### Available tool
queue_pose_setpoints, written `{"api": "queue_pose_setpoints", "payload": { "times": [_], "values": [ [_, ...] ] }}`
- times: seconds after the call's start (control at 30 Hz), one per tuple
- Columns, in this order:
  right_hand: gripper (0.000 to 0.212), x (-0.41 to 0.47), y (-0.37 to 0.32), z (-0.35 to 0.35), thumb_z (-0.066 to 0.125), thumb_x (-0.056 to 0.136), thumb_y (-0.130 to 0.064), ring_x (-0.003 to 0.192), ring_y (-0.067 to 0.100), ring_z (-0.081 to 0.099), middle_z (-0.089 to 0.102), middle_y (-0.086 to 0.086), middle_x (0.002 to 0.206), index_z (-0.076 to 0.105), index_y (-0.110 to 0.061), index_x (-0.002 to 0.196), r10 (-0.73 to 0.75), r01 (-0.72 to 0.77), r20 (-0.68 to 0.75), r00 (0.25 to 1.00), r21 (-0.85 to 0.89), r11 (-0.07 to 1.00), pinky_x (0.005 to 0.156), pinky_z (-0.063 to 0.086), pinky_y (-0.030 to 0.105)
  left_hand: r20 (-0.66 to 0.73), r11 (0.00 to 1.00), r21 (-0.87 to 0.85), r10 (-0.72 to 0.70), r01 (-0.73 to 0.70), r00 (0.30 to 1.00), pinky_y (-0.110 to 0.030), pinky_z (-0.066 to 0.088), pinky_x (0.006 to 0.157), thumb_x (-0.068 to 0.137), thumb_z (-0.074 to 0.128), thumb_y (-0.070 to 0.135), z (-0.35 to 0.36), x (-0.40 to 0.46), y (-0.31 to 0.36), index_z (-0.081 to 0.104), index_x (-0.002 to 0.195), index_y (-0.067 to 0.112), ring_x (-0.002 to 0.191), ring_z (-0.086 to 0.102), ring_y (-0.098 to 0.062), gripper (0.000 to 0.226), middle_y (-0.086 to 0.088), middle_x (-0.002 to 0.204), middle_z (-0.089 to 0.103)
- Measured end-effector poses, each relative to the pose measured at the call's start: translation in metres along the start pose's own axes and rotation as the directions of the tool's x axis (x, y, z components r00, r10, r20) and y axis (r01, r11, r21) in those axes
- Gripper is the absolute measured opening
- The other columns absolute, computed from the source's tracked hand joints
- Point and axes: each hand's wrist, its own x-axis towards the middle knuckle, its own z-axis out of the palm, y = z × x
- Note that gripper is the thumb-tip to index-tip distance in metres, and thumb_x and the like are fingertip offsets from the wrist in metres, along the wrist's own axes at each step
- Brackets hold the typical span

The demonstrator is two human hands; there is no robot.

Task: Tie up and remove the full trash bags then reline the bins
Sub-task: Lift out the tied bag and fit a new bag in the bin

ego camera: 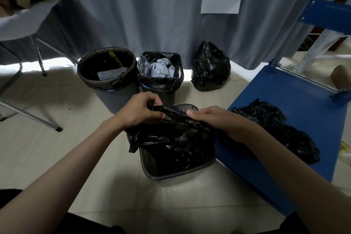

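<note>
Looking down through the head view, you have both hands on a black trash bag (171,138) that sits crumpled over the near square bin (176,174) on the tiled floor (57,148). The plastic is glossy, thin and heavily wrinkled, bunched across the bin's far rim and spilling over its left edge, while the bin's near corner shows bare grey wall. Your left hand (140,110) pinches the bag's upper edge, fingers curled with the thumb pressed against the film. Your right hand (210,118) grips the same edge just beside it, fingers curled over the fold.

Beyond, a round bin (108,89) stands lined in black with its film folded over the rim. Touching its right side, a square bin (161,83) holds a black liner stuffed with grey material. A knotted full bag (209,68) rests on the floor near the grey curtain (133,15), apart from that bin. At the right, more black bags (281,129) lie heaped on a blue platform (303,93).
</note>
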Motion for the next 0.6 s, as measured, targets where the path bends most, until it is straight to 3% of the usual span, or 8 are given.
{"api": "queue_pose_setpoints", "payload": {
  "times": [0.1,0.2,0.27,0.33,0.4,0.47,0.53,0.6],
  "values": [
    [0.044,-0.002,0.001,0.000,0.053,0.095,-0.054,0.066,0.009,0.046,0.051,-0.005,0.072,0.056,-0.011,0.086,0.014,-0.015,0.034,0.999,0.030,0.999,0.065,0.037,0.024,0.058,1.000,-0.022,0.021,-0.020,0.998,-0.025,0.042,0.066,0.072,0.085,0.019,-0.002,0.004,-0.002,0.057,0.074,0.012,0.065,0.053,-0.007,0.028,-0.005,0.074,0.062],
    [0.030,0.003,0.005,-0.003,0.068,0.091,-0.033,0.081,0.014,0.057,0.063,-0.002,0.091,0.063,-0.010,0.109,0.013,-0.013,0.006,1.000,0.033,0.999,0.074,0.045,0.029,0.126,0.999,-0.002,0.033,-0.033,0.991,-0.024,0.041,0.064,0.070,0.087,0.023,-0.006,0.009,0.001,0.049,0.073,0.017,0.064,0.049,-0.005,0.038,0.000,0.071,0.059],
    [0.029,0.007,0.007,-0.009,0.076,0.084,-0.027,0.093,0.025,0.068,0.072,0.007,0.100,0.067,-0.012,0.108,-0.002,0.002,0.001,1.000,0.058,0.998,0.086,0.052,0.040,0.217,0.999,-0.054,0.015,-0.003,0.976,-0.019,0.040,0.062,0.068,0.089,0.029,-0.011,0.012,0.005,0.055,0.077,0.017,0.064,0.050,-0.003,0.037,0.007,0.071,0.056],
    [0.025,0.012,0.007,-0.013,0.078,0.081,-0.021,0.095,0.026,0.071,0.075,0.010,0.097,0.071,-0.010,0.103,-0.028,0.029,-0.006,1.000,0.077,0.997,0.089,0.053,0.037,0.321,0.990,-0.130,-0.003,0.048,0.947,-0.018,0.041,0.066,0.070,0.086,0.037,-0.017,0.014,0.010,0.066,0.085,0.019,0.069,0.053,-0.004,0.031,0.007,0.075,0.056],
    [0.015,0.018,0.005,-0.014,0.078,0.081,-0.015,0.081,0.016,0.070,0.075,0.003,0.079,0.073,-0.008,0.094,-0.075,0.074,-0.120,0.990,-0.008,0.997,0.079,0.053,0.026,0.395,0.981,-0.176,-0.008,0.084,0.919,-0.020,0.042,0.071,0.077,0.077,0.047,-0.019,0.020,0.012,0.072,0.092,0.019,0.073,0.054,-0.006,0.032,0.004,0.076,0.057],
    [0.008,0.027,0.004,-0.012,0.078,0.079,-0.015,0.067,0.006,0.061,0.064,-0.009,0.062,0.071,-0.016,0.077,-0.149,0.081,-0.331,0.932,-0.210,0.974,0.067,0.046,0.022,0.414,0.979,-0.179,-0.012,0.094,0.910,-0.021,0.040,0.071,0.081,0.075,0.044,-0.018,0.028,0.011,0.074,0.091,0.018,0.072,0.052,-0.008,0.028,0.002,0.073,0.057],
    [0.019,0.037,0.009,-0.010,0.076,0.078,-0.017,0.068,0.009,0.058,0.058,-0.011,0.063,0.061,-0.024,0.068,-0.211,0.052,-0.487,0.848,-0.320,0.946,0.062,0.044,0.025,0.400,0.983,-0.153,-0.032,0.101,0.916,-0.022,0.040,0.068,0.081,0.079,0.030,-0.015,0.040,0.009,0.076,0.085,0.016,0.068,0.053,-0.007,0.015,0.003,0.069,0.059],
    [0.021,0.046,0.017,-0.011,0.074,0.079,-0.018,0.071,0.014,0.059,0.058,-0.008,0.066,0.058,-0.023,0.067,-0.210,0.032,-0.556,0.804,-0.313,0.949,0.063,0.048,0.029,0.378,0.993,-0.081,-0.049,0.086,0.924,-0.022,0.044,0.070,0.080,0.080,0.018,-0.009,0.052,0.007,0.076,0.080,0.016,0.067,0.059,-0.004,0.004,0.005,0.069,0.068]
  ]
}}
